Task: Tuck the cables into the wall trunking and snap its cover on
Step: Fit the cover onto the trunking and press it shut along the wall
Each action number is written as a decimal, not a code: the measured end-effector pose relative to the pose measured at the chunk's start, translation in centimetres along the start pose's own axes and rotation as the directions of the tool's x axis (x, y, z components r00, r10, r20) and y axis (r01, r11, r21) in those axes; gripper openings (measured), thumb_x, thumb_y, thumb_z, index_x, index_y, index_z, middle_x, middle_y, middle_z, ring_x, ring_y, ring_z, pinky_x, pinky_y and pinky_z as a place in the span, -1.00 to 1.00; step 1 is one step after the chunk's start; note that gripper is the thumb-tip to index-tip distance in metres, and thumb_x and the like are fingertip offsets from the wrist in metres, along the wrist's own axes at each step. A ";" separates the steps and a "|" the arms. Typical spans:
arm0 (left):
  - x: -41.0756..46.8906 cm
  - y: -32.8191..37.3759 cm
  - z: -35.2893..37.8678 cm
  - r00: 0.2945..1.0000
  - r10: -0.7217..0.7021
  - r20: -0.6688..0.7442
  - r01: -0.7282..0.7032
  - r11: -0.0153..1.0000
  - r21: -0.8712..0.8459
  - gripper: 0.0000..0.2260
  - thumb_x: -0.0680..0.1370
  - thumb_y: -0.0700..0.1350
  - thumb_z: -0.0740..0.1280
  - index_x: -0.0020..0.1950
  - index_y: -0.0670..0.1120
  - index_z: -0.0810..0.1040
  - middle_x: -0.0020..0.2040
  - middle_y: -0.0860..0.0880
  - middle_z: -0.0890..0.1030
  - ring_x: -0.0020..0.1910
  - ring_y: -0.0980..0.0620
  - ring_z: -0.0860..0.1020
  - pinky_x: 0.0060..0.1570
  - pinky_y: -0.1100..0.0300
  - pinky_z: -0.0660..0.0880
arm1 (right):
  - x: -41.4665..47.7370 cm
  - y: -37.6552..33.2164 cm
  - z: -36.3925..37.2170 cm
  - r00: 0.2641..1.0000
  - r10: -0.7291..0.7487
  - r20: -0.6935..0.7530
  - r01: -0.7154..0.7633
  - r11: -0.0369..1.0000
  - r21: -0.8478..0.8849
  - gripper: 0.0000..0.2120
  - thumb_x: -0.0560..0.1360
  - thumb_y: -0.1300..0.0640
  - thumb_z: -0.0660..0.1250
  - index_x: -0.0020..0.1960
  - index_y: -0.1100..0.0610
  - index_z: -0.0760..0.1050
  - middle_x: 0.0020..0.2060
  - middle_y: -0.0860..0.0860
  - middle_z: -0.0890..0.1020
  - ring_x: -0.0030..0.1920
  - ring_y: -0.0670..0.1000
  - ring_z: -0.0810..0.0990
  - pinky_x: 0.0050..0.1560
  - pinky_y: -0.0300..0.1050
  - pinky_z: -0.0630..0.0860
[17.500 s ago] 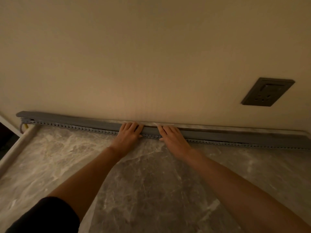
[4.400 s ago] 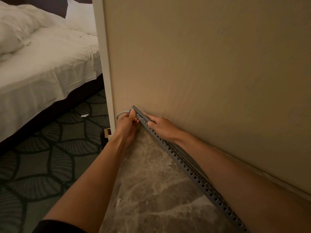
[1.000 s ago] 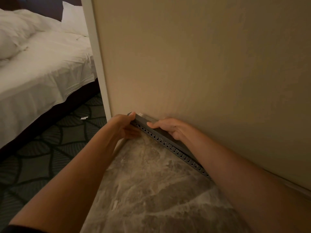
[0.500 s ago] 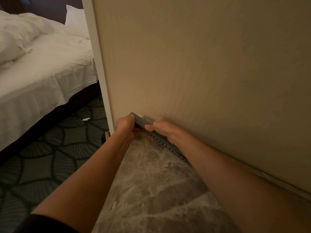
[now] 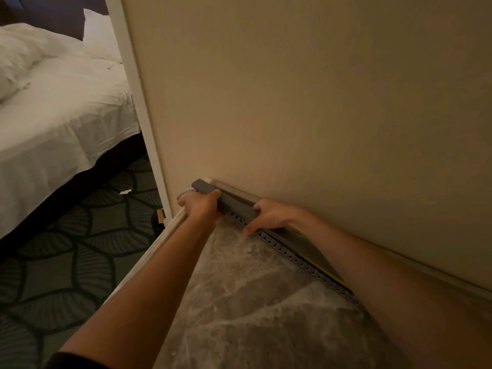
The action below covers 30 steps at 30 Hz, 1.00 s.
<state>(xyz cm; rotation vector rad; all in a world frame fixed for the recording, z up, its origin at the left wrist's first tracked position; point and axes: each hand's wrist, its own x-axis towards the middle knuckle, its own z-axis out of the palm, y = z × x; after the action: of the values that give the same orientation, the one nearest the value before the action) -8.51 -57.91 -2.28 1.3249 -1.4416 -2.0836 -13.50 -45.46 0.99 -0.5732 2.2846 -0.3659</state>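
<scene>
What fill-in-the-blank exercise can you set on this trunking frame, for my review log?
The left hand grips the trunking cover at its end nearest the ____ with white sheets.
A ____ cable shows between the cover and the slotted trunking.
The right hand holds the cover where it runs along the foot of the ____.
Missing words: bed; yellow; wall.

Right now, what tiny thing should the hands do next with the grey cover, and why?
Probably slide the right hand further along the cover and press down. A yellow cable shows in a gap there, so that part looks unsnapped, while the left hand grips the end.
</scene>
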 end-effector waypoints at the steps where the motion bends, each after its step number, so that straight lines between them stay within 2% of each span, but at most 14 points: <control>1: -0.3 -0.3 0.4 1.000 -0.011 0.015 0.011 1.000 0.018 -0.61 0.50 -0.26 0.35 0.24 -0.25 0.27 -0.04 -0.13 0.46 0.07 -0.12 0.53 0.04 0.00 0.56 | -0.4 0.4 0.2 0.999 -0.013 -0.035 0.012 0.999 -0.041 -0.44 0.40 0.02 0.44 0.30 0.25 0.40 0.25 0.13 0.51 0.23 0.13 0.49 0.27 0.02 0.45; 4: -2.5 -1.6 2.0 0.992 -0.090 0.093 0.087 0.996 0.034 -0.76 0.49 -0.26 0.36 0.11 -0.24 0.40 0.05 -0.16 0.53 0.01 -0.10 0.52 0.08 -0.04 0.55 | -1.8 1.9 0.6 0.995 -0.060 -0.086 0.047 0.989 -0.138 -0.51 0.38 0.05 0.46 0.23 0.22 0.45 0.17 0.16 0.56 0.12 0.14 0.54 0.09 -0.03 0.49; 7: -4.6 -2.9 3.6 0.973 -0.168 0.157 0.169 0.986 0.011 -0.87 0.51 -0.27 0.34 -0.04 -0.22 0.39 -0.06 -0.18 0.52 -0.01 -0.12 0.51 -0.01 -0.05 0.52 | -4.2 4.0 0.9 0.992 -0.066 -0.107 0.039 0.971 -0.237 -0.52 0.37 0.04 0.46 0.22 0.18 0.44 0.14 0.13 0.55 0.07 0.14 0.54 -0.06 -0.10 0.43; 8: -5.3 -3.3 4.1 0.967 -0.194 0.167 0.192 0.981 0.025 -0.86 0.51 -0.25 0.34 -0.05 -0.22 0.39 -0.01 -0.21 0.53 0.04 -0.15 0.52 -0.01 -0.06 0.51 | -5.1 5.0 1.0 0.991 -0.063 -0.121 0.031 0.967 -0.253 -0.53 0.38 0.03 0.45 0.22 0.17 0.44 0.13 0.12 0.55 0.04 0.12 0.53 -0.09 -0.11 0.41; 10: -6.3 -4.2 4.8 0.953 -0.235 0.189 0.225 0.972 0.070 -0.79 0.52 -0.21 0.34 0.06 -0.23 0.38 0.19 -0.25 0.51 0.19 -0.20 0.51 -0.04 -0.06 0.50 | -7.0 7.0 1.4 0.989 -0.040 -0.145 -0.001 0.963 -0.271 -0.53 0.40 0.00 0.44 0.22 0.16 0.43 0.12 0.12 0.54 0.00 0.10 0.51 -0.14 -0.14 0.37; 13: -7.8 -5.8 6.1 0.923 -0.302 0.240 0.286 0.953 0.101 -0.58 0.51 -0.15 0.35 0.32 -0.22 0.35 0.30 -0.21 0.47 0.24 -0.21 0.48 -0.09 -0.08 0.49 | -10.0 10.1 2.3 0.985 -0.024 -0.171 -0.027 0.957 -0.290 -0.52 0.42 0.02 0.42 0.25 0.18 0.40 0.15 0.14 0.51 0.11 0.13 0.51 -0.11 -0.13 0.37; 15: -9.0 -6.5 6.8 0.907 -0.335 0.256 0.319 0.942 0.103 -0.53 0.52 -0.14 0.35 0.38 -0.18 0.31 0.32 -0.20 0.45 0.26 -0.23 0.46 -0.01 -0.15 0.49 | -11.7 12.1 2.9 0.975 -0.001 -0.223 -0.067 0.952 -0.298 -0.53 0.43 0.08 0.40 0.27 0.19 0.37 0.20 0.17 0.50 0.16 0.16 0.50 -0.03 -0.08 0.42; 17: -11.1 -7.4 7.8 0.895 -0.355 0.269 0.336 0.935 0.117 -0.54 0.54 -0.13 0.32 0.40 -0.17 0.29 0.33 -0.19 0.43 0.28 -0.23 0.44 0.09 -0.20 0.47 | -13.7 14.3 3.7 0.962 0.052 -0.268 -0.132 0.948 -0.290 -0.50 0.44 0.10 0.38 0.31 0.19 0.32 0.24 0.18 0.48 0.21 0.19 0.49 0.05 -0.05 0.44; 20: -13.3 -8.7 9.4 0.878 -0.393 0.274 0.362 0.919 0.158 -0.51 0.54 -0.13 0.31 0.43 -0.15 0.25 0.35 -0.17 0.39 0.30 -0.21 0.42 0.20 -0.22 0.45 | -16.2 17.2 4.4 0.952 0.104 -0.288 -0.182 0.948 -0.260 -0.52 0.48 0.15 0.34 0.34 0.19 0.28 0.24 0.19 0.47 0.20 0.19 0.49 0.01 -0.05 0.41; 24: -16.4 -10.7 11.8 0.853 -0.434 0.291 0.376 0.896 0.235 -0.58 0.56 -0.11 0.30 0.39 -0.14 0.31 0.32 -0.14 0.40 0.30 -0.21 0.41 0.18 -0.23 0.45 | -18.9 20.3 4.6 0.935 0.158 -0.316 -0.248 0.931 -0.268 -0.61 0.51 0.21 0.29 0.30 0.22 0.31 0.22 0.19 0.47 0.21 0.20 0.48 0.10 -0.01 0.42; 30: -19.6 -13.1 15.5 0.882 -0.390 0.264 0.319 0.907 0.275 -0.57 0.55 -0.13 0.31 0.39 -0.16 0.32 0.33 -0.20 0.42 0.29 -0.23 0.44 0.18 -0.19 0.48 | -18.8 21.7 4.8 0.902 0.065 -0.427 -0.212 0.928 -0.306 -0.56 0.55 0.25 0.21 0.40 0.23 0.23 0.29 0.21 0.45 0.26 0.21 0.45 0.20 0.03 0.40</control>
<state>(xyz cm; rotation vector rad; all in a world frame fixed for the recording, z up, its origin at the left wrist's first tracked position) -7.00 -29.78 -1.92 1.4918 -1.7135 -2.5270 -4.64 -17.79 -0.20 -0.5348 2.8112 -0.0033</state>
